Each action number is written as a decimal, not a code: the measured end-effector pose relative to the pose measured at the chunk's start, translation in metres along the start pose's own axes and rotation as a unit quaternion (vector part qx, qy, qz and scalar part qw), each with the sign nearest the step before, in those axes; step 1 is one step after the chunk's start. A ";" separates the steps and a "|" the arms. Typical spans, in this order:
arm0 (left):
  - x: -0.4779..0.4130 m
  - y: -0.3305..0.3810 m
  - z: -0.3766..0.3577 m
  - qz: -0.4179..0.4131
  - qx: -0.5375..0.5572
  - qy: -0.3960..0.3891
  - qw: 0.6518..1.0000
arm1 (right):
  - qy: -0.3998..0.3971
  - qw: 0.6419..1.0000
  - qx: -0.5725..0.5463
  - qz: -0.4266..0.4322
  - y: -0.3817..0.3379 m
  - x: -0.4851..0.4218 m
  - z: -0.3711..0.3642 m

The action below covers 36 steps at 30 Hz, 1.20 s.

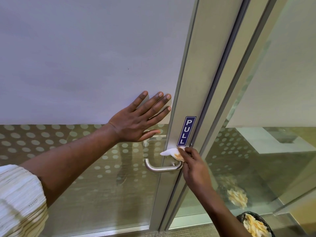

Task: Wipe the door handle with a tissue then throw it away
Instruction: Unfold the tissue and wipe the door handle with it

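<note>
A brushed-metal lever door handle [160, 168] sticks out leftward from the grey metal door frame [186, 93]. My right hand [195, 166] pinches a white tissue [172, 153] with orange-brown stains, pressed against the frame just above the handle's base and below a blue PULL sticker [186, 130]. My left hand [136, 120] lies flat with fingers spread on the frosted glass door panel [85, 57], up and left of the handle.
A bin lined with a black bag [254, 224] sits on the floor at the bottom right, holding several crumpled stained tissues. A fixed glass panel [273, 151] to the right of the door reflects the bin. The lower door glass has a dotted pattern.
</note>
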<state>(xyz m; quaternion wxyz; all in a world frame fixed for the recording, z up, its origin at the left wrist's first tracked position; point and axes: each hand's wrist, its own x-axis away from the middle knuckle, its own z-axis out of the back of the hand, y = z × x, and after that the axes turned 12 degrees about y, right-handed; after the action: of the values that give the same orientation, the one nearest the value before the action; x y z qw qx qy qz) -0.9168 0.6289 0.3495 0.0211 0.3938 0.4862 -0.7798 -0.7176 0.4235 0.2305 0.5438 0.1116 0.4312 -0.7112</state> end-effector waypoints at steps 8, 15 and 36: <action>-0.001 0.001 0.001 0.002 -0.003 0.005 1.000 | -0.009 0.997 0.007 0.076 -0.001 0.009 -0.008; -0.001 0.000 0.000 0.002 -0.011 0.006 1.000 | 0.053 0.988 -0.080 -0.124 0.001 0.041 -0.030; -0.002 -0.002 0.005 0.000 -0.012 0.005 1.000 | -0.043 0.990 0.134 0.022 -0.038 0.049 -0.107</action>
<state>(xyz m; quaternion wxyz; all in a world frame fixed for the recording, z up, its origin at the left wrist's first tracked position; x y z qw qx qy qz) -0.9193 0.6255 0.3527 0.0235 0.3972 0.4954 -0.7722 -0.8024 0.4697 0.1538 0.5575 0.1618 0.3059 -0.7546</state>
